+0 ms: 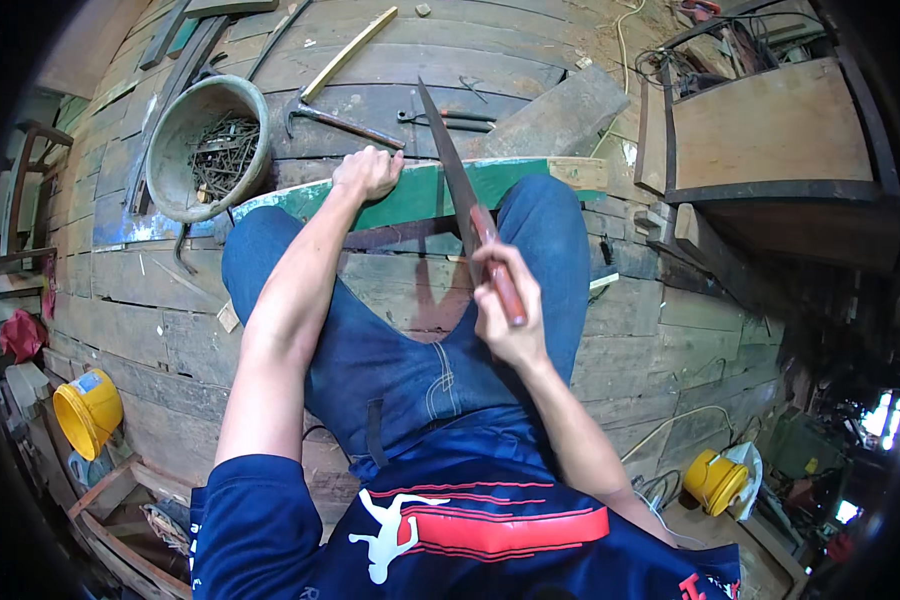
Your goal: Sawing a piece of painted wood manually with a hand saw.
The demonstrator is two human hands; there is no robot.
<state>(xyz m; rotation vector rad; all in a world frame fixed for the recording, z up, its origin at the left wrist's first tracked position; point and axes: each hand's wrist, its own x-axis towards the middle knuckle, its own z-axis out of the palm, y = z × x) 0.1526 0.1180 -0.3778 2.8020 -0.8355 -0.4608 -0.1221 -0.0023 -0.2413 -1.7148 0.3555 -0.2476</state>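
Observation:
My right hand (pixel 515 325) is closed round the red-brown handle of a handsaw (pixel 451 157). Its long, tapering blade points away from me and crosses over a green-painted board (pixel 418 205). That board lies crosswise at my knees, with bare wood along its far edge and right end. My left hand (pixel 368 174) is curled over the board's far edge, left of the blade, its fingertips mostly hidden. Just beyond that hand lies a claw hammer (pixel 355 124). Whether the saw's teeth touch the board I cannot tell.
A round tub (pixel 158 160) of nails (pixel 228 150) stands at the far left. Pliers (pixel 450 122), a wooden strip (pixel 350 55) and a grey plank (pixel 550 120) lie beyond the board. A wooden cabinet (pixel 770 135) is at right. Yellow buckets (pixel 88 410) sit on either side.

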